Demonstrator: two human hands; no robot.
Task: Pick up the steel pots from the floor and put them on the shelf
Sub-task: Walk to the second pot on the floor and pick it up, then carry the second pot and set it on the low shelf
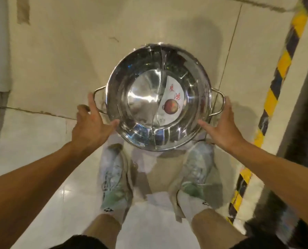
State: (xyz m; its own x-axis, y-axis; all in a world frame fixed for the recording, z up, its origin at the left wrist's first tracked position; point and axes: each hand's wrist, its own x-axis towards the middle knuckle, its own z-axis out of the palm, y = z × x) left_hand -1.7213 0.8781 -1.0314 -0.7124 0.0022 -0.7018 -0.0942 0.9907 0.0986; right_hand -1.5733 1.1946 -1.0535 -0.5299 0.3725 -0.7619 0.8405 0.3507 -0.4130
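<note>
Neither grip has anything in it. The left hand [90, 126] is spread wide, its fingers beside the left wire handle [98, 99] of the divided steel pot [158, 97] and its thumb reaching toward the near rim; whether the thumb tip touches the metal cannot be told. The right hand [223, 126] mirrors it, released and flat, fingers just beside the right wire handle [218, 103], thumb pointing at the rim. No finger is curled round either handle.

The pot sits low in front of the person, its near edge just above the toes of two pale sneakers [113, 177]; it looks to be on the tiled floor [59, 60], though blur keeps that from being certain. A curved divider splits the basin into two compartments. The right one holds a paper label [173, 99] with red characters and a round red picture. The polished walls suggest it will be slick, so the handles are the safer hold.

Off to the right a yellow-and-black hazard stripe [277, 83] runs along a raised edge. No shelf is in view.

By my reading this is the reach for the pickup, with the lift not yet made. The next move calls for both hands to close on the handles together, then raise the pot level, and the person must turn to find the shelf.
</note>
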